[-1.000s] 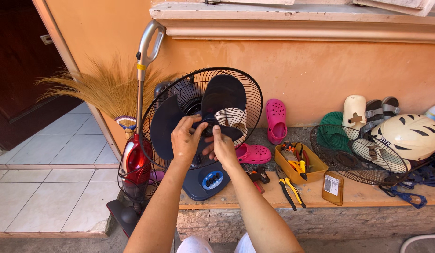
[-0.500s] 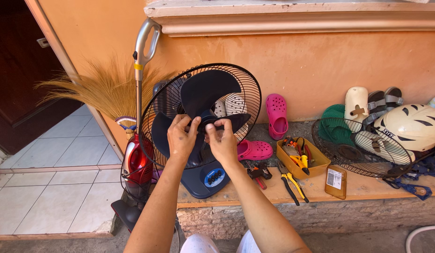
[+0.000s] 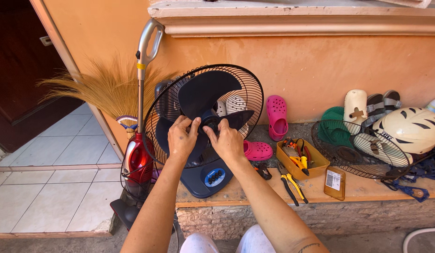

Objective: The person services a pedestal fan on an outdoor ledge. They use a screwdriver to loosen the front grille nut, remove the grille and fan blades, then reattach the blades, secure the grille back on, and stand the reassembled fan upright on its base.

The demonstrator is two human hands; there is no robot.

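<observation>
1. Fan blade (image 3: 205, 100), dark blue, seated inside rear wire guard (image 3: 248, 93) of table fan, itself standing on navy base (image 3: 208, 178) at left end of bench (image 3: 358, 189), against orange wall.
2. Left hand (image 3: 180, 138) curled at blade hub, fingertips pinched around small centre cap (image 3: 209, 121); thumb and forefinger meeting on its left side.
3. Right hand (image 3: 229, 140) likewise closed on same cap from right, fingers bent, knuckles toward camera.
4. Front guard (image 3: 355, 150) off and lying flat further right on bench, so fan stripped open at front.
5. Step in hand, by judgement: working centre cap at hub, blade either being freed from or secured on motor shaft; direction of turn impossible to tell from one view.
6. Next move likely calling for blade held steady with one hand while other twists cap, grip kept tight on small knob, blade edges kept clear of wire guard.
7. Nearby: yellow tool tray (image 3: 299, 159), pliers (image 3: 290, 182) with yellow handles in front of it, pink clogs (image 3: 276, 117) by wall, red upright vacuum (image 3: 135, 161) and straw broom (image 3: 109, 89) left of fan.
</observation>
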